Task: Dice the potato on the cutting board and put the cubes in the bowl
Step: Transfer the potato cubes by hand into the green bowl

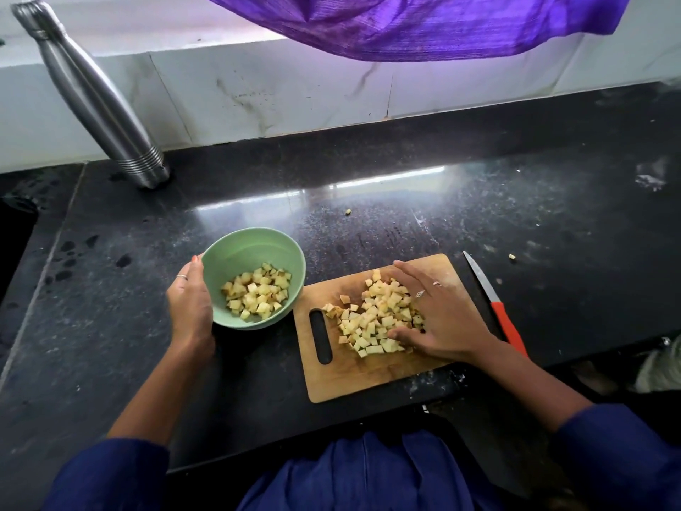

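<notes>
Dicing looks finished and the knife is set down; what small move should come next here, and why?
Probably sweep: the right hand lies flat behind the pile of cubes on the cutting board, and the left hand holds the green bowl, part filled, against the board's left edge. Pushing the pile leftward over that edge into the bowl seems the natural next move.

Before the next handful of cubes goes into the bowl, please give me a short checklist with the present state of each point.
1. Round green bowl steadied by left hand: ok.
2. Bowl beside the wooden cutting board: ok.
3. Right hand around the diced potato cubes on the board: ok.
4. Orange-handled knife set aside on the black counter: ok.
5. No stray pieces: not ok, two bits on the counter.
6. Firm grip on cubes: cannot tell.
</notes>
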Demonstrator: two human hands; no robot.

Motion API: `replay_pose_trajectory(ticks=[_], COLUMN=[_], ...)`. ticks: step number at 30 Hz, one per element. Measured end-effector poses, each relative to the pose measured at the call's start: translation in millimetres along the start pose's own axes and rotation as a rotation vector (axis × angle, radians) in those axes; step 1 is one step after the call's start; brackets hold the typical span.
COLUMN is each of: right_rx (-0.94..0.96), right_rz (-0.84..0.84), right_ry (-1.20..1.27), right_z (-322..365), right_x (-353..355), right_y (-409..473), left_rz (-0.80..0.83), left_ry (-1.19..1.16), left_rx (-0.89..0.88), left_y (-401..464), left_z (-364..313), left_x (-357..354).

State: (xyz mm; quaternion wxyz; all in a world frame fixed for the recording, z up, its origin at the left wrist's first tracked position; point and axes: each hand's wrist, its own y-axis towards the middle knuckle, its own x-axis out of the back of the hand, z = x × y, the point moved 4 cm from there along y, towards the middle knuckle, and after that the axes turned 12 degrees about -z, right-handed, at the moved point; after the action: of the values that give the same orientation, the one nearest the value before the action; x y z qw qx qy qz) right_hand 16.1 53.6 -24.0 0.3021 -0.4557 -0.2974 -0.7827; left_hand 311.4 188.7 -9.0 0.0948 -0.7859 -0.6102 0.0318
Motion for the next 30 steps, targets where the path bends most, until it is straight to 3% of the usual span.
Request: replay_pose_trajectory(ticks=[8,19,30], right_rx=[0.126,0.215,0.298], right_rz=[0.024,-0.166,-0.185], right_ry=[-0.037,-0.085,-0.132], right_z=[13.9,19.9,30.7], right_x=[-7.4,-14.1,-13.8], right_y=[13.6,18.3,31.4], left_rz=[-0.009,-0.017,-0.011], left_ry=[0.01,0.008,0.016], left_rx=[0.007,0.003,0.0], left_y=[0.8,-0.9,-1.3], left_z=[1.3,-0.9,-0.9], left_x=[-0.6,-0.3,0.4])
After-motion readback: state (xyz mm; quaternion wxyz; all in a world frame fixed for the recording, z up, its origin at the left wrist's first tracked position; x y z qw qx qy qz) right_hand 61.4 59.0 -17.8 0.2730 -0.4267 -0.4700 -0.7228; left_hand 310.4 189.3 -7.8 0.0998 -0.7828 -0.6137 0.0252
